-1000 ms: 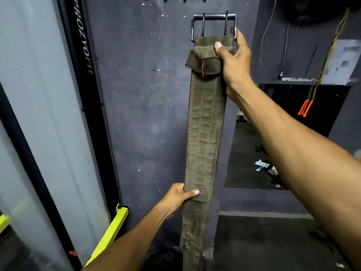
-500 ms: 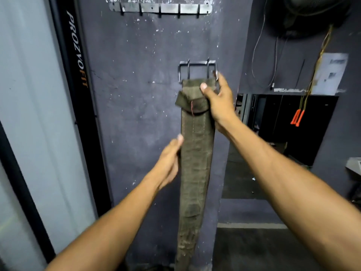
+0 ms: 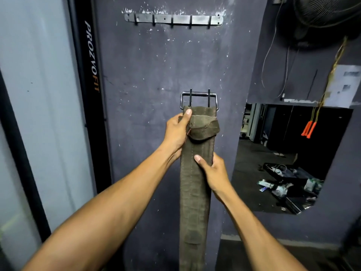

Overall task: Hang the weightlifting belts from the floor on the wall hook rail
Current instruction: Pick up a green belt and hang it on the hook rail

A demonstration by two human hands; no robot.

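An olive-green weightlifting belt (image 3: pixel 195 192) hangs straight down in front of the dark wall, its steel two-prong buckle (image 3: pixel 199 98) at the top. My left hand (image 3: pixel 176 132) grips the belt's left edge just under the buckle, thumb on the front. Lower down, my right hand (image 3: pixel 214 173) holds the strap from the right side, thumb across the front. The metal hook rail (image 3: pixel 173 19) with several hooks is fixed high on the wall, well above the buckle, and nothing hangs on it.
A black post marked PROZVOFIT (image 3: pixel 91 75) stands left of the wall beside a pale panel. To the right, an opening (image 3: pixel 293 153) shows a dark room with litter on the floor. Orange-handled cords (image 3: pixel 308 130) and a fan (image 3: pixel 328 16) hang at upper right.
The belt has come down, away from the rail. My left hand moved up to take the top under the buckle, and my right hand left the top and took hold lower on the strap.
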